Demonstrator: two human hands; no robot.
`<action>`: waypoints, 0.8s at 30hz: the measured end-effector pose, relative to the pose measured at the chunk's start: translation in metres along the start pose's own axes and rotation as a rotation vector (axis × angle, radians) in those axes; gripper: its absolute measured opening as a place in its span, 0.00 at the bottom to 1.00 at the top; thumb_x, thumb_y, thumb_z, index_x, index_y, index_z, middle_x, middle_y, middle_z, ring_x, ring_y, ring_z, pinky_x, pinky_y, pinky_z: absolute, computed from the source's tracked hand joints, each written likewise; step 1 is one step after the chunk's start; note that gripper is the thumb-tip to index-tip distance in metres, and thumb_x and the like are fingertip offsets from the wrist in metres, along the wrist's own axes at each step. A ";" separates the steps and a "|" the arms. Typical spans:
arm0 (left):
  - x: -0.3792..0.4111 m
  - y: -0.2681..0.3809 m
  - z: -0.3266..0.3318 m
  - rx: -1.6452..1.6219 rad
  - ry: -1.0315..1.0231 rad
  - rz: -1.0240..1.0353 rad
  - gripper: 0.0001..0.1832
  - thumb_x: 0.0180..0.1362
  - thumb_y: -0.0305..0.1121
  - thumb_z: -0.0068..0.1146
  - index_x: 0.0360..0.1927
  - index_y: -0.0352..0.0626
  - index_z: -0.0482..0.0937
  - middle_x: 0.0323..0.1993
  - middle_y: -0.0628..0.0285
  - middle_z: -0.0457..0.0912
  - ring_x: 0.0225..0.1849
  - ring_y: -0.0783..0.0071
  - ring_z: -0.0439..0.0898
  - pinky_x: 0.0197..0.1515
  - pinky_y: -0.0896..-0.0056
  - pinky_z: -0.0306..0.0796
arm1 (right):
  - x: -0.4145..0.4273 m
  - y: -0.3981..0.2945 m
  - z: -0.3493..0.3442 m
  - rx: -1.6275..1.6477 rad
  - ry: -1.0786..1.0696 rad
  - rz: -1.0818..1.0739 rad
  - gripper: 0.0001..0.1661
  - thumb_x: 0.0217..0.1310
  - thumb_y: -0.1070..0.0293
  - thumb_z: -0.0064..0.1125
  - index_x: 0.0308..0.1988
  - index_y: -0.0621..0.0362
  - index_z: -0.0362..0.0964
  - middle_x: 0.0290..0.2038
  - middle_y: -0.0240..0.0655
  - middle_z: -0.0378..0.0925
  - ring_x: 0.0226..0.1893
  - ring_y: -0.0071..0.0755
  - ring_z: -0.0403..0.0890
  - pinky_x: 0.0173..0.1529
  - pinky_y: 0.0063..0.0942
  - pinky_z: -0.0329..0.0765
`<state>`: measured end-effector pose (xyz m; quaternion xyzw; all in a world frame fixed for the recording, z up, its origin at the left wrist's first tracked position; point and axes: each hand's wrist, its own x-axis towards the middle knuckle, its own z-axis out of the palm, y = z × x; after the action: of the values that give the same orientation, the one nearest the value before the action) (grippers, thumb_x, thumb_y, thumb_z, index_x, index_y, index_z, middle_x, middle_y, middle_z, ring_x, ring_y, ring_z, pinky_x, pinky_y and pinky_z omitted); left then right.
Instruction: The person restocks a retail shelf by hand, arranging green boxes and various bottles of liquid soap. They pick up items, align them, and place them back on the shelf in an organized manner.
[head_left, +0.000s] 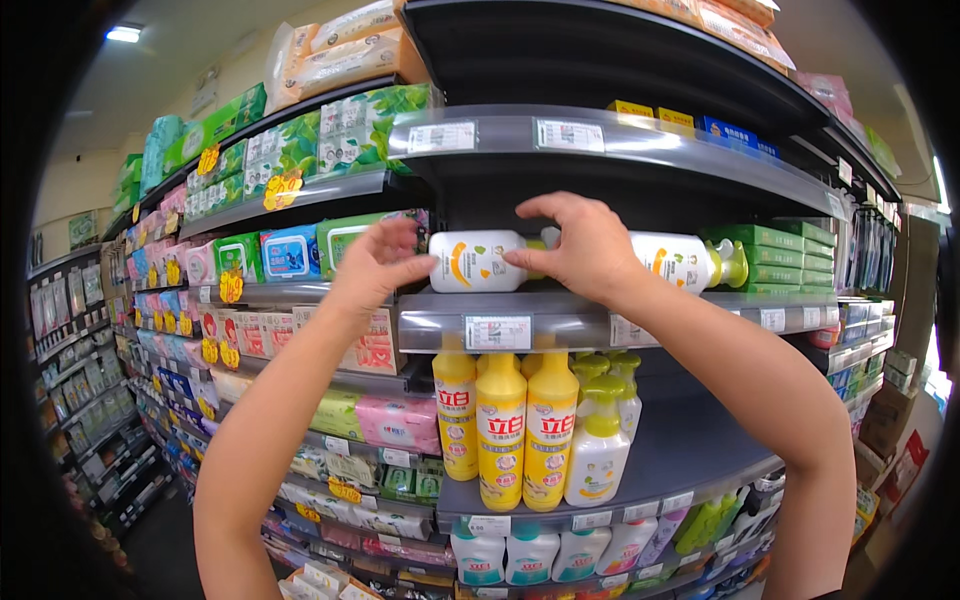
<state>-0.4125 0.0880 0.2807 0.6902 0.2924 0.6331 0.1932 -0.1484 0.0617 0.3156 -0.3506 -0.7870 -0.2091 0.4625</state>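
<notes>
A white pump bottle (478, 261) lies on its side on the shelf (435, 321) in front of me, its base to the left and its green collar to the right. My left hand (379, 259) is spread at the base end, with the thumb close to or touching the bottle. From the other side my right hand (581, 244) reaches across the neck; its thumb overlaps the bottle's front and its fingers are raised and apart. Part of the pump head is hidden behind that hand. A second white pump bottle (671, 262) lies to the right, partly covered by my right wrist.
Green boxes (772, 255) are stacked at the shelf's right end. Below stand yellow Liby bottles (501, 442) and upright white pump bottles (598, 461). Wet wipe packs (289, 251) are left of my left hand. The upper shelf's edge (510, 135) juts out above both hands.
</notes>
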 end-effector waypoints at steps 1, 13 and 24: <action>-0.003 0.006 0.001 -0.045 0.017 0.120 0.30 0.49 0.27 0.71 0.57 0.42 0.72 0.49 0.62 0.76 0.49 0.73 0.77 0.54 0.72 0.71 | -0.005 0.001 -0.003 0.113 0.055 -0.064 0.26 0.48 0.63 0.75 0.48 0.58 0.79 0.45 0.37 0.81 0.27 0.25 0.80 0.34 0.23 0.78; -0.127 0.041 0.125 -0.212 -0.199 0.098 0.26 0.51 0.22 0.67 0.54 0.41 0.71 0.44 0.65 0.75 0.48 0.78 0.74 0.51 0.75 0.70 | -0.181 0.049 -0.025 0.367 -0.005 -0.215 0.11 0.50 0.73 0.70 0.36 0.57 0.78 0.29 0.34 0.80 0.23 0.29 0.81 0.27 0.25 0.77; -0.223 -0.049 0.292 -0.436 -0.388 -0.384 0.38 0.55 0.20 0.61 0.67 0.42 0.55 0.60 0.54 0.65 0.64 0.65 0.66 0.64 0.63 0.64 | -0.274 0.161 0.011 0.421 -0.129 0.552 0.25 0.49 0.65 0.73 0.47 0.61 0.75 0.42 0.36 0.81 0.31 0.24 0.82 0.40 0.26 0.78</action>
<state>-0.1383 0.0107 0.0431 0.6726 0.2327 0.4897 0.5036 0.0547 0.0774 0.0715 -0.4594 -0.7161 0.1132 0.5131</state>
